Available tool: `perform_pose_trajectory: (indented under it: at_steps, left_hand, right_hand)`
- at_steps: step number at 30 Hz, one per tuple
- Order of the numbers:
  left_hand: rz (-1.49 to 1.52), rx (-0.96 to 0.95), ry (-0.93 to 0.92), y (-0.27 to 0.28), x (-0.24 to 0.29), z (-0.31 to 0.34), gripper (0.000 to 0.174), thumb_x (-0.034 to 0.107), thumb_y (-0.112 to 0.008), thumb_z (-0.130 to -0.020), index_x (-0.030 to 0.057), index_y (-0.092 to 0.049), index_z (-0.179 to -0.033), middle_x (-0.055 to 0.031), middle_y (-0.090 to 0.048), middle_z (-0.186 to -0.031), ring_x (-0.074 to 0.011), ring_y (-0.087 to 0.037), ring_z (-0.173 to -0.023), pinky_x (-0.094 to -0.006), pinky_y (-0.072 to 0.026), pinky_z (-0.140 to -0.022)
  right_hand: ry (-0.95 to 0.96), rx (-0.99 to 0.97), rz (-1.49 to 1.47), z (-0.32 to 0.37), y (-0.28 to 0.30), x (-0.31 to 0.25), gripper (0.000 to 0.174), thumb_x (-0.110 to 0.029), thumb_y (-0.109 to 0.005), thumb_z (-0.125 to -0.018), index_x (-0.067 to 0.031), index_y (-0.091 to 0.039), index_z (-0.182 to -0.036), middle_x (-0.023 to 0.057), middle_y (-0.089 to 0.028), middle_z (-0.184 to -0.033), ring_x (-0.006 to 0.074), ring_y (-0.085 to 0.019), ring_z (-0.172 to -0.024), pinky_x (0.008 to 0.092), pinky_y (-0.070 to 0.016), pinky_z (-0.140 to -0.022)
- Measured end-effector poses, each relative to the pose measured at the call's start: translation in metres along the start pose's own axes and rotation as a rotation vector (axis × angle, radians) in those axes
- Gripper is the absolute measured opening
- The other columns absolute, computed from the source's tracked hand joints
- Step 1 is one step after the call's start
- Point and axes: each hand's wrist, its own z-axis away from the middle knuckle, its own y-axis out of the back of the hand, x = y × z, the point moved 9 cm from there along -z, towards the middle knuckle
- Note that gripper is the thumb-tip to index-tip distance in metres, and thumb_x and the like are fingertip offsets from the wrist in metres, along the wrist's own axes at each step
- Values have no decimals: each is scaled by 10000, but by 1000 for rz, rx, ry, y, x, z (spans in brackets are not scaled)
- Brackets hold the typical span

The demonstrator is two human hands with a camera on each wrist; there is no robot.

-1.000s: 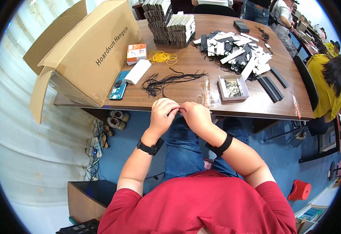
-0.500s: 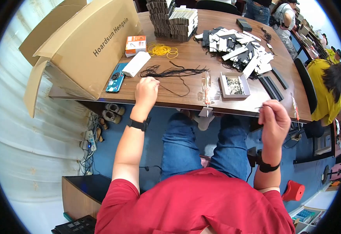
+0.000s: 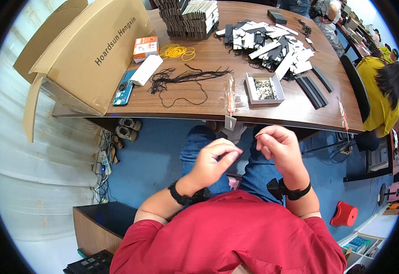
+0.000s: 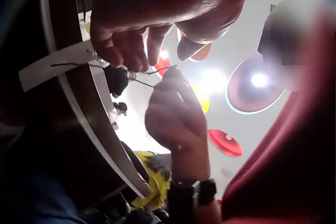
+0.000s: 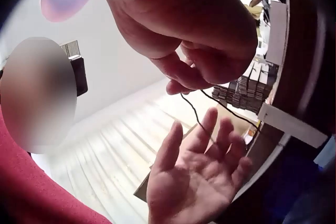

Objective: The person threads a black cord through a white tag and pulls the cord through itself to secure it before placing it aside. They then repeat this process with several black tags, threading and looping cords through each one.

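My right hand pinches a thin black cord between thumb and fingers above my lap. Two strands of it hang from the fingertips in the right wrist view. Facing it, my left hand has its fingers spread and relaxed, with one strand passing close by its fingertips. A bundle of black cords lies on the table, and a single strand curves out of it toward the front edge.
A white tag sticks out at the table's front edge. Behind are an open box of small pieces, a pile of black and white strips, yellow bands, a phone and a large carton.
The hands were together at the table edge, then moved wide apart, the left to the cord bundle. Now they are close again over the lap. A strand has come loose from the bundle.
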Motion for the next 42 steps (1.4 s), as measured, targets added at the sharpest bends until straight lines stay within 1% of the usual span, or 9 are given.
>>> perform_pose_trajectory:
  at_steps: [5, 9, 10, 13, 16, 23, 26, 30, 42]
  left_hand:
    - [459, 14, 105, -20, -37, -3, 331, 137, -592, -914, -9, -540, -1206, -92, -576, -1150, -137, -569, -976, -278, -440, -897]
    - [516, -95, 409, -28, -64, 5, 252, 100, -599, -909, -25, -573, -1126, -61, -652, -879, -132, -617, -824, -258, -484, -778]
    - [577, 8, 333, -20, -59, 1, 231, 98, -610, -904, -26, -597, -1099, -63, -651, -820, -129, -619, -746, -248, -491, -737]
    - [589, 130, 277, 1, -58, -4, 244, 56, -574, -915, -41, -595, -1138, -143, -678, -951, -183, -654, -888, -297, -503, -834]
    - [943, -19, 295, -5, -42, -10, 260, 53, -517, -943, -48, -580, -1174, -166, -660, -1084, -166, -629, -991, -298, -456, -941]
    - [525, 35, 202, 2, -30, -20, 227, 1, -564, -904, -47, -614, -1120, -171, -662, -1076, -204, -641, -997, -303, -501, -894]
    - [426, 101, 177, 2, -38, -20, 190, -3, -571, -903, -41, -627, -1080, -138, -675, -1016, -170, -648, -936, -276, -511, -840]
    - [362, 197, 185, 3, -41, -18, 133, 5, -580, -905, -36, -635, -1018, -97, -686, -935, -131, -650, -874, -242, -511, -781]
    - [383, 202, 159, 3, -41, -16, 153, -33, -553, -903, -56, -608, -1044, -135, -670, -965, -180, -649, -910, -292, -519, -845]
  right_hand:
    - [-166, -38, -79, 0, -7, 43, 130, -135, -601, -913, -21, -660, -936, -1, -569, -623, 32, -411, -469, 176, -299, -424]
    - [-214, 63, -213, -3, 12, 67, 140, -147, -589, -919, -23, -651, -906, -24, -510, -588, 38, -377, -466, 186, -259, -420]
    - [-217, 91, -240, -5, 21, 71, 139, -147, -589, -919, -24, -649, -899, -28, -499, -584, 39, -372, -467, 190, -252, -419]
    - [-241, 112, -207, -5, 32, 80, 131, -145, -592, -914, -28, -644, -883, -32, -494, -585, 40, -375, -476, 196, -247, -422]
    - [-251, 106, -125, -3, 32, 91, 117, -138, -595, -903, -39, -651, -878, -30, -517, -600, 34, -398, -490, 189, -272, -433]
    - [-262, -110, 280, 5, -2, 88, 148, -112, -653, -842, -34, -656, -967, 9, -606, -765, 58, -482, -533, 215, -411, -497]
    - [301, 176, 775, 9, -6, 17, 269, -75, -720, -769, -55, -635, -1024, 47, -609, -920, 89, -498, -526, 233, -430, -508]
    - [537, 102, 824, 17, -27, -17, 345, -49, -767, -701, -62, -624, -1015, 71, -607, -970, 110, -508, -526, 246, -425, -488]
    - [353, 154, 697, 12, -18, -4, 138, -22, -716, -766, -23, -662, -893, 82, -639, -778, 138, -566, -559, 244, -447, -505]
